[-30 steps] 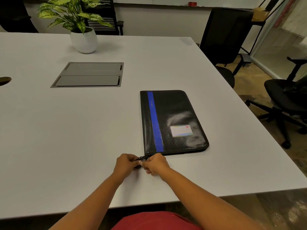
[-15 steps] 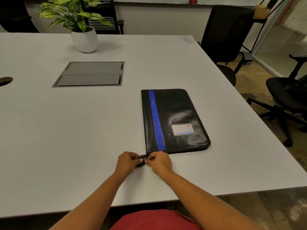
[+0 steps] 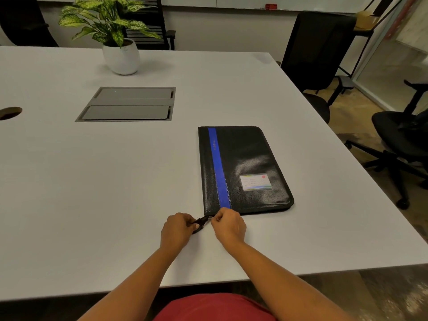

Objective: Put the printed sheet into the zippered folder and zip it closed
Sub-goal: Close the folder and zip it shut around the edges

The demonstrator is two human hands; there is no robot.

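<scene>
A black zippered folder with a blue stripe and a small label lies flat and closed on the white table. At its near left corner a short black zipper tail sticks out. My left hand pinches that tail. My right hand pinches the small metal zipper pull right at the corner. The two hands are a few centimetres apart. No printed sheet is visible.
A potted plant in a white pot stands at the back. A grey cable hatch is set into the tabletop, and a round grommet hole lies at the left. Black office chairs stand to the right of the table.
Both hands stay at the folder's near left corner. They have drawn slightly apart, so more of the black zipper tail shows between them.
</scene>
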